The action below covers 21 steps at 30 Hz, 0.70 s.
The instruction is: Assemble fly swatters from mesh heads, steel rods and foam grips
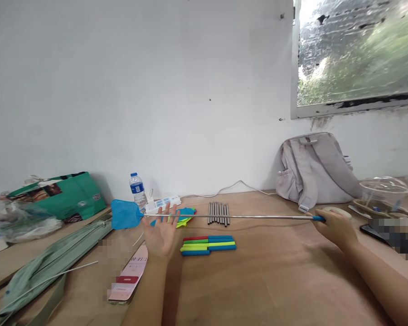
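Right of the frame, the right hand grips the swatter, which stretches level across to centre left; there the left hand rises, fingers spread, palm facing the camera.

On the counter before me, the sleeves lie nearer than the tubes, with the phone and bottle to their left, the backpack to their right, and the wall behind.
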Each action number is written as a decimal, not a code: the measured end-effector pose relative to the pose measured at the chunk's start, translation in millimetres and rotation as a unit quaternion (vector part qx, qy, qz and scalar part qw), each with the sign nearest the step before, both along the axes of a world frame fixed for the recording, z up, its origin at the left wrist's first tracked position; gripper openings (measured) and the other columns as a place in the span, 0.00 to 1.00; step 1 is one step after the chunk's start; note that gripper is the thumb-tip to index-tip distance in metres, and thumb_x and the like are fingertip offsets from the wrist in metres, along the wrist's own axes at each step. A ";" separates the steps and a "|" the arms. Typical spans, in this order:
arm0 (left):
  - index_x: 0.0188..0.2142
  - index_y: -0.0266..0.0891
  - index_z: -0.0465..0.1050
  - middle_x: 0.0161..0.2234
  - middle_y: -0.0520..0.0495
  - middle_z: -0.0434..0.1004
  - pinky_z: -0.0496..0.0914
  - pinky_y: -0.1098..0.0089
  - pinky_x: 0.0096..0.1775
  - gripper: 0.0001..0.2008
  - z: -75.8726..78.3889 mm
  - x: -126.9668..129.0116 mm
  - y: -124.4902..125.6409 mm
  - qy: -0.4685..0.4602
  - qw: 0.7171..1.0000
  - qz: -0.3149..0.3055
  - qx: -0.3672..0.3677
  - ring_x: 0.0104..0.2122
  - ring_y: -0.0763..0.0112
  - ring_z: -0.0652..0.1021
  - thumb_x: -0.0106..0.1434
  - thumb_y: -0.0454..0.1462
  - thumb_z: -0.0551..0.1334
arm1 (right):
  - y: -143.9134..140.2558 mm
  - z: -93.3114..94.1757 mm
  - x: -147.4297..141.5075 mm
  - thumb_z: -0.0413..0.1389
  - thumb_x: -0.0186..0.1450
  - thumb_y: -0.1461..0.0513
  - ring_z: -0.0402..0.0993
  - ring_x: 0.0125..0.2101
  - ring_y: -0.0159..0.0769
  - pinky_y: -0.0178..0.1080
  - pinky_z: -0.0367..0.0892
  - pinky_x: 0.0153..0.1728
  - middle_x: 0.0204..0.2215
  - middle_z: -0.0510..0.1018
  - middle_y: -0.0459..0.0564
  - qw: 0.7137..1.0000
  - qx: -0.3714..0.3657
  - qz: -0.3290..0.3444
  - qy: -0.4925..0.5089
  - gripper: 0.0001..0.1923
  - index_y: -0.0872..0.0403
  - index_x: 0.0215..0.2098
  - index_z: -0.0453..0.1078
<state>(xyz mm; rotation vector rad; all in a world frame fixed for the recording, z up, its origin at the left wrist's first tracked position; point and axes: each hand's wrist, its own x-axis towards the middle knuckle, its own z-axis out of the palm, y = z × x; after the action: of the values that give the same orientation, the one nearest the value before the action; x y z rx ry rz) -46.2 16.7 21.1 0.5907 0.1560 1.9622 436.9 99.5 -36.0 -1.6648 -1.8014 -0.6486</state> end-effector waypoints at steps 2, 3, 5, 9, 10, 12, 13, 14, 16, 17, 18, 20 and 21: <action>0.44 0.38 0.64 0.52 0.39 0.63 0.54 0.52 0.53 0.26 2.2 -6.7 -2.6 -0.017 0.998 0.050 0.017 0.54 0.57 0.61 0.55 0.54 0.52 | 2.9 -4.0 3.0 0.43 0.58 0.54 0.65 0.28 0.42 0.38 0.52 0.29 0.17 0.70 0.50 1.000 -0.004 0.000 0.009 0.15 0.51 0.16 0.58; 0.44 0.39 0.64 0.51 0.40 0.63 0.54 0.53 0.53 0.26 4.0 -9.3 -4.4 -0.023 0.996 0.078 0.024 0.54 0.57 0.62 0.54 0.55 0.53 | 3.7 -5.5 4.8 0.43 0.57 0.55 0.65 0.28 0.42 0.38 0.52 0.29 0.18 0.70 0.50 1.000 -0.009 0.002 0.011 0.15 0.51 0.16 0.57; 0.42 0.38 0.64 0.48 0.40 0.66 0.56 0.54 0.53 0.27 8.7 -14.5 -8.4 -0.031 0.990 0.134 0.034 0.52 0.58 0.64 0.51 0.56 0.55 | 4.0 -7.3 9.3 0.43 0.57 0.56 0.66 0.29 0.43 0.39 0.53 0.29 0.19 0.71 0.51 1.000 -0.021 0.009 0.008 0.14 0.51 0.16 0.58; 0.37 0.38 0.67 0.40 0.43 0.72 0.64 0.63 0.48 0.25 12.9 -35.7 -11.9 -0.047 0.968 0.247 0.016 0.47 0.63 0.70 0.53 0.55 0.53 | 3.3 -8.8 22.3 0.45 0.57 0.56 0.66 0.32 0.46 0.40 0.53 0.29 0.21 0.72 0.51 0.997 -0.065 0.041 0.000 0.13 0.51 0.19 0.60; 0.36 0.40 0.67 0.37 0.45 0.74 0.66 0.65 0.46 0.22 11.3 -44.0 -10.7 -0.054 0.959 0.278 -0.004 0.46 0.65 0.71 0.54 0.55 0.51 | 3.6 -9.2 25.6 0.45 0.57 0.56 0.66 0.32 0.46 0.39 0.53 0.29 0.21 0.72 0.51 0.996 -0.075 0.050 0.002 0.12 0.51 0.19 0.60; 0.31 0.43 0.68 0.33 0.50 0.75 0.68 0.70 0.42 0.18 5.1 -62.1 -5.8 -0.064 0.936 0.339 -0.071 0.42 0.70 0.73 0.57 0.52 0.49 | 4.7 -9.8 30.9 0.46 0.56 0.56 0.67 0.31 0.45 0.39 0.53 0.27 0.21 0.71 0.52 0.995 -0.085 0.058 0.011 0.12 0.51 0.19 0.60; 0.29 0.43 0.67 0.30 0.51 0.75 0.68 0.73 0.40 0.17 1.0 -70.4 -2.5 -0.052 0.931 0.343 -0.110 0.39 0.72 0.74 0.57 0.51 0.50 | 5.3 -10.0 32.6 0.46 0.56 0.56 0.67 0.30 0.45 0.38 0.53 0.26 0.22 0.71 0.52 0.994 -0.087 0.058 0.016 0.11 0.51 0.20 0.61; 0.26 0.43 0.67 0.28 0.52 0.75 0.68 0.75 0.39 0.15 -3.0 -77.3 0.9 -0.034 0.929 0.341 -0.140 0.37 0.73 0.74 0.57 0.50 0.52 | 5.6 -9.9 33.6 0.46 0.56 0.55 0.67 0.29 0.45 0.38 0.53 0.25 0.22 0.71 0.52 0.994 -0.088 0.054 0.022 0.11 0.51 0.19 0.61; 0.24 0.42 0.66 0.25 0.53 0.74 0.68 0.77 0.38 0.14 -9.3 -84.6 6.8 -0.009 0.919 0.355 -0.174 0.32 0.75 0.75 0.58 0.48 0.52 | 5.1 -9.2 33.9 0.47 0.55 0.56 0.67 0.28 0.44 0.38 0.53 0.24 0.22 0.71 0.53 0.994 -0.095 0.046 0.035 0.11 0.51 0.19 0.61; 0.24 0.42 0.66 0.23 0.54 0.73 0.68 0.76 0.37 0.14 -11.0 -84.6 8.6 -0.006 0.914 0.359 -0.189 0.29 0.75 0.74 0.59 0.47 0.52 | 4.2 -8.6 33.6 0.47 0.55 0.56 0.67 0.27 0.45 0.38 0.53 0.24 0.22 0.71 0.53 0.993 -0.102 0.041 0.043 0.11 0.51 0.19 0.62; 0.24 0.42 0.66 0.22 0.54 0.72 0.69 0.76 0.37 0.15 -11.4 -82.5 9.6 -0.008 0.908 0.365 -0.204 0.27 0.75 0.74 0.60 0.46 0.50 | 2.8 -8.0 33.3 0.48 0.55 0.55 0.67 0.27 0.45 0.38 0.54 0.24 0.23 0.72 0.54 0.992 -0.110 0.036 0.053 0.11 0.51 0.19 0.63; 0.25 0.41 0.66 0.21 0.54 0.71 0.70 0.74 0.36 0.15 -9.2 -73.5 9.0 -0.020 0.895 0.374 -0.240 0.25 0.75 0.73 0.61 0.44 0.48 | -0.6 -6.7 33.1 0.48 0.55 0.53 0.68 0.27 0.46 0.39 0.54 0.24 0.25 0.73 0.56 0.988 -0.135 0.024 0.074 0.13 0.51 0.21 0.67; 0.25 0.41 0.66 0.21 0.55 0.71 0.70 0.74 0.36 0.15 -7.1 -68.0 7.8 -0.026 0.888 0.382 -0.257 0.24 0.75 0.73 0.61 0.44 0.48 | -2.2 -6.1 33.3 0.48 0.55 0.52 0.68 0.28 0.46 0.39 0.55 0.24 0.25 0.74 0.57 0.985 -0.148 0.014 0.085 0.14 0.51 0.23 0.69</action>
<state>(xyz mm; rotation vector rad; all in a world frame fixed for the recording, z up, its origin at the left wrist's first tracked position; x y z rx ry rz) -114.2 24.5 14.0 0.1092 0.9657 2.5349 470.1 97.3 -42.1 -1.8194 -1.8603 -0.2242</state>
